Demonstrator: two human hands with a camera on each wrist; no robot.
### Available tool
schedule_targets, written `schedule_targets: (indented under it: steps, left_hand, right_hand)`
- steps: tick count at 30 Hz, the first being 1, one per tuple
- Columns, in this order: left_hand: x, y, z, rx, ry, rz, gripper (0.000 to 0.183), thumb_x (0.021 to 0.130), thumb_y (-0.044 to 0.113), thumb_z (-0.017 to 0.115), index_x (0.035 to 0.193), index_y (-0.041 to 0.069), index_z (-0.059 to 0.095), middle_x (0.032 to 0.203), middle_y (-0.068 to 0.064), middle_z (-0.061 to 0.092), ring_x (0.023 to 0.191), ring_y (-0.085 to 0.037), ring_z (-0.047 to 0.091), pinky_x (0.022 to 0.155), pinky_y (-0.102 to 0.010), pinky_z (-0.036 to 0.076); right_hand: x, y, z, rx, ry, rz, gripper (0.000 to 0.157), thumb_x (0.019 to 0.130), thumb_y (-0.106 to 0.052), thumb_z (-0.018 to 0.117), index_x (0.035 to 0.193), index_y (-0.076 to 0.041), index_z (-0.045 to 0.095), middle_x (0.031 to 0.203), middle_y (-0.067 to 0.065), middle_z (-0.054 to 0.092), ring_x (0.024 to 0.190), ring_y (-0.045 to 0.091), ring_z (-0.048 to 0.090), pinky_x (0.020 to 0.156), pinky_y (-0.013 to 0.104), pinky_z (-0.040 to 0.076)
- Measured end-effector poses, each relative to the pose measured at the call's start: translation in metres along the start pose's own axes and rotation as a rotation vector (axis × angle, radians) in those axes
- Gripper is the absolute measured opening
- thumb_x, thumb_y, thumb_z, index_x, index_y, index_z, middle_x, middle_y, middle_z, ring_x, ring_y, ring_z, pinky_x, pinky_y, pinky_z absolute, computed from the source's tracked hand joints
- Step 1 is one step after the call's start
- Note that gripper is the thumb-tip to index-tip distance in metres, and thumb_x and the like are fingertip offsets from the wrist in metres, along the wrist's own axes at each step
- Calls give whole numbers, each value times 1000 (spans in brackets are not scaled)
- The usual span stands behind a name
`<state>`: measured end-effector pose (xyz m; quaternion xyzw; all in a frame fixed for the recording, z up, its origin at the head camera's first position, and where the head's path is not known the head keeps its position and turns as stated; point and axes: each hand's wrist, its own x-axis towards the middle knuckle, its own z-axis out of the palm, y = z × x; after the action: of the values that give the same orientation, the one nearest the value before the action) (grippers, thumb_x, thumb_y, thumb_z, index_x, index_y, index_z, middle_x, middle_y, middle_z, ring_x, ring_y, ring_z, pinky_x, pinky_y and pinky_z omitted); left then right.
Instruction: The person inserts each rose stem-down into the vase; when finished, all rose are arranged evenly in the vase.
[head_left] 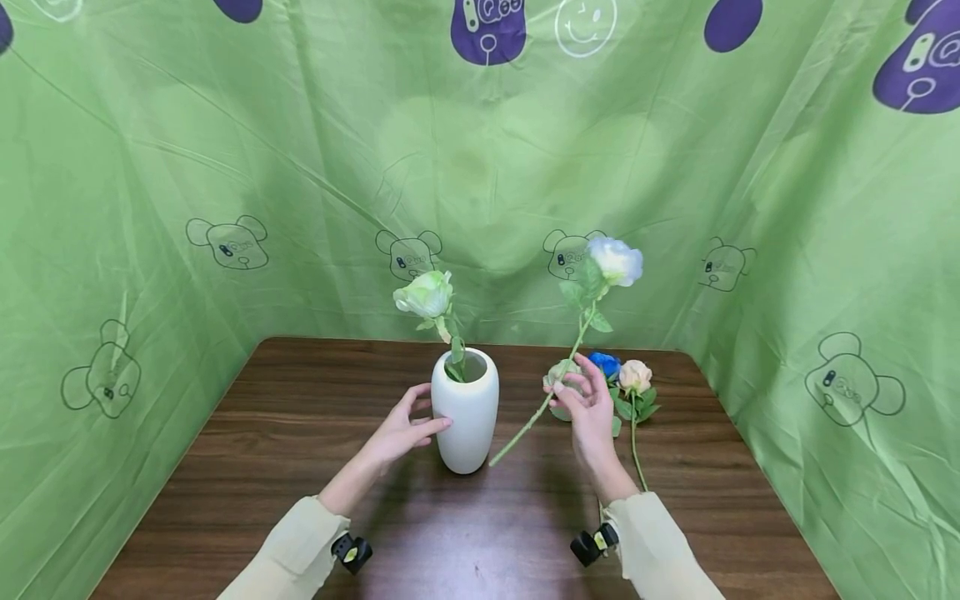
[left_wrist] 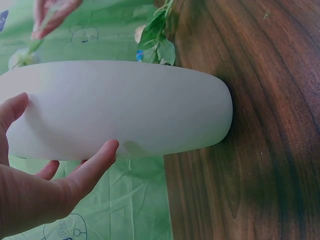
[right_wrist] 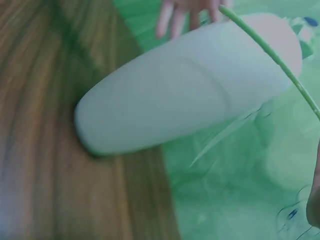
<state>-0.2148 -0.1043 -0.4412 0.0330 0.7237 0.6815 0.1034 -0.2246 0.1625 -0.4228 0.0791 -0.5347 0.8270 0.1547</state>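
A white vase (head_left: 467,433) stands upright on the table, with a pale green rose (head_left: 425,294) leaning left out of its mouth. My left hand (head_left: 405,429) holds the vase's left side, thumb on the front and fingers reaching behind. In the left wrist view the fingertips (left_wrist: 111,146) lie along the white wall (left_wrist: 140,107). To the right of the vase, my right hand (head_left: 588,404) pinches the stem of a pale blue-white rose (head_left: 617,261). Its bloom points up and right; the stem's lower end (right_wrist: 250,31) slants down toward the vase, overlapping it in the right wrist view.
Behind and beside the right hand lie more flowers on the wooden table (head_left: 300,433): a blue rose (head_left: 604,364), a pale pink rose (head_left: 636,377) and a pale greenish bloom (head_left: 558,375) partly hidden by the fingers. Green patterned cloth (head_left: 480,167) encloses the back and sides.
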Motion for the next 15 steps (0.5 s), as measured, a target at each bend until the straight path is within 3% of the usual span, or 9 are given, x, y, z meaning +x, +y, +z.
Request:
schedule_targets:
  steps: [8, 15]
  left_hand:
    - [0, 0, 0, 6, 1, -3, 68, 76, 21, 71, 131, 13, 32, 127, -19, 38, 108, -34, 46, 81, -49, 42]
    - [0, 0, 0, 9, 0, -5, 69, 76, 22, 71, 132, 13, 31, 127, -20, 37, 108, -34, 46, 81, -49, 42]
  right_hand:
    - [18, -24, 28, 238, 130, -92, 55, 79, 14, 54, 128, -4, 34, 94, 14, 51, 77, 25, 61, 62, 25, 50]
    - [36, -46, 50, 256, 241, -202, 54, 78, 14, 56, 124, -7, 38, 91, 12, 48, 76, 26, 60, 63, 26, 50]
